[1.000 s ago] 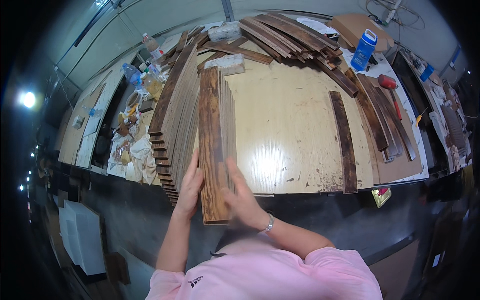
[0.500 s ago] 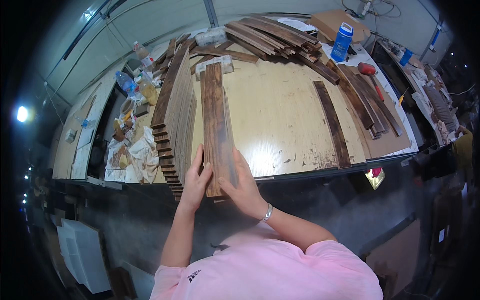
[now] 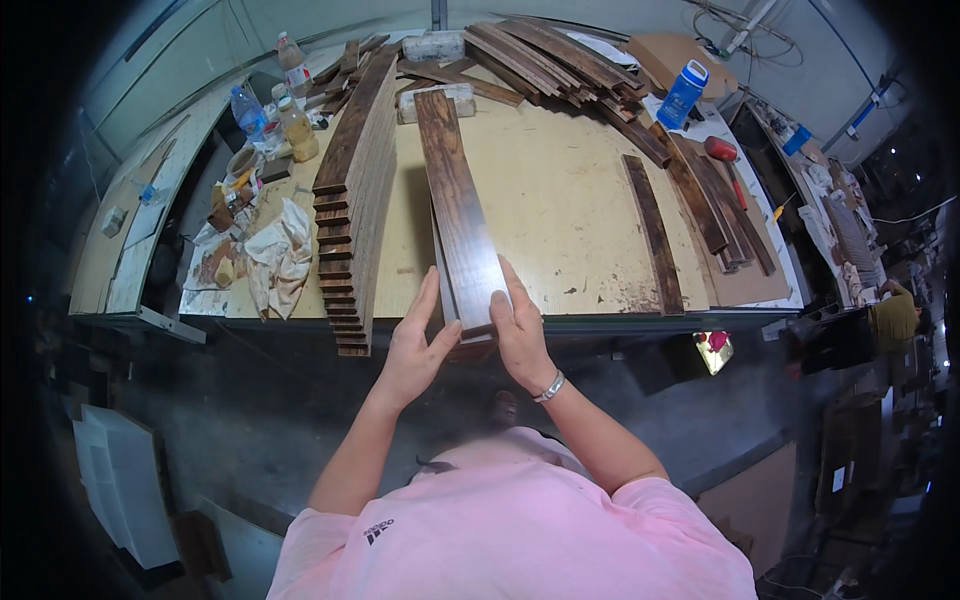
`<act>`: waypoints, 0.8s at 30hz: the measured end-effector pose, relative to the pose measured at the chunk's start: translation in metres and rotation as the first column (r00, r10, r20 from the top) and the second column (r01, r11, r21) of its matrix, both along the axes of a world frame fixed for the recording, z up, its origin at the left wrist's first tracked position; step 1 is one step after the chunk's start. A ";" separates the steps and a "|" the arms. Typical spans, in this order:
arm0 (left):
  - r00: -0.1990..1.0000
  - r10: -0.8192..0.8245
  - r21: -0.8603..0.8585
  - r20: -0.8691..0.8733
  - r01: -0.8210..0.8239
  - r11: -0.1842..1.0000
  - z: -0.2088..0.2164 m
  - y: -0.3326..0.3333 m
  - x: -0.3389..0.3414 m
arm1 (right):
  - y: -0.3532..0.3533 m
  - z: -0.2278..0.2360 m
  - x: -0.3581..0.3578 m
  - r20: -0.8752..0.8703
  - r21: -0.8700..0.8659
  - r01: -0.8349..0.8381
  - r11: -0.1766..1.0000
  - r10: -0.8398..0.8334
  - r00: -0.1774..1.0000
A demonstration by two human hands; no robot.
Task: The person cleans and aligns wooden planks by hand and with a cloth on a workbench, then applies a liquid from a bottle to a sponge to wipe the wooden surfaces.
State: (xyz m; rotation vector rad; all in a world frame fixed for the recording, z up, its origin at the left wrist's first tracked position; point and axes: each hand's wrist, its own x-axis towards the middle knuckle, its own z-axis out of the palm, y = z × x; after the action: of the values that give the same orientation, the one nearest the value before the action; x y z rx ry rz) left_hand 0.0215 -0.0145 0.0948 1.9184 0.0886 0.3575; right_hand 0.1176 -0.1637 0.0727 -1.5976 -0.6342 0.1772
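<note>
A long dark glossy wooden plank (image 3: 455, 200) lies lengthwise on the workbench (image 3: 560, 200), on top of one or two more planks. Its near end reaches the bench's front edge. My left hand (image 3: 415, 345) presses flat against the left side of that near end. My right hand (image 3: 520, 330), with a bracelet on the wrist, lies over the right side of the same end, fingers stretched along the plank. A tall row of similar planks standing on edge (image 3: 355, 190) runs just left of it.
More dark planks (image 3: 560, 55) are heaped at the bench's back, and single ones (image 3: 655, 235) lie at the right. Rags (image 3: 280, 255), bottles (image 3: 295, 120) and a blue container (image 3: 685, 95) sit around. A red mallet (image 3: 725, 155) lies at the far right.
The planks under my hands now lie a little apart from the row standing on edge, with a gap of bench between them. Both hands stay on the near end.
</note>
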 end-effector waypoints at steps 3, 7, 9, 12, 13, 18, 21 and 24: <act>0.999 0.022 -0.009 0.034 -0.022 1.000 -0.003 0.000 0.003 | 0.012 -0.008 -0.006 0.123 -0.004 0.033 0.999 -0.032 0.992; 0.999 0.044 0.013 0.024 -0.044 0.999 -0.006 0.005 0.002 | 0.019 0.002 -0.013 0.202 -0.083 0.131 0.988 -0.112 0.973; 0.998 0.052 0.028 0.025 -0.053 0.998 -0.007 0.002 0.001 | 0.020 0.002 -0.014 0.213 -0.102 0.169 0.980 -0.144 0.966; 0.997 0.070 0.022 0.039 -0.071 0.997 -0.005 0.000 0.002 | 0.023 -0.005 -0.013 0.183 -0.099 0.210 0.973 -0.190 0.965; 0.996 0.070 0.035 0.046 -0.072 0.997 -0.007 0.000 0.002 | 0.024 -0.008 -0.012 0.143 -0.081 0.215 0.973 -0.202 0.969; 0.995 0.065 0.013 0.072 -0.066 0.998 -0.016 0.003 0.000 | 0.019 -0.005 -0.010 -0.005 0.033 0.114 0.993 -0.114 0.993; 0.997 0.050 0.081 0.064 -0.055 0.995 -0.012 -0.004 -0.011 | 0.013 -0.012 -0.010 0.030 0.061 0.090 0.994 -0.092 0.995; 0.997 0.041 0.144 0.068 -0.050 0.988 -0.021 -0.001 -0.012 | 0.011 -0.013 -0.012 0.125 -0.043 0.147 0.988 -0.141 0.982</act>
State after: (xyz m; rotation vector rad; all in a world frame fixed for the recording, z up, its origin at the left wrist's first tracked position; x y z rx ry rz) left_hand 0.0097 -0.0152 0.0735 2.0490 0.0645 0.4680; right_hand 0.1060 -0.1526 0.0600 -1.7070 -0.6085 -0.0111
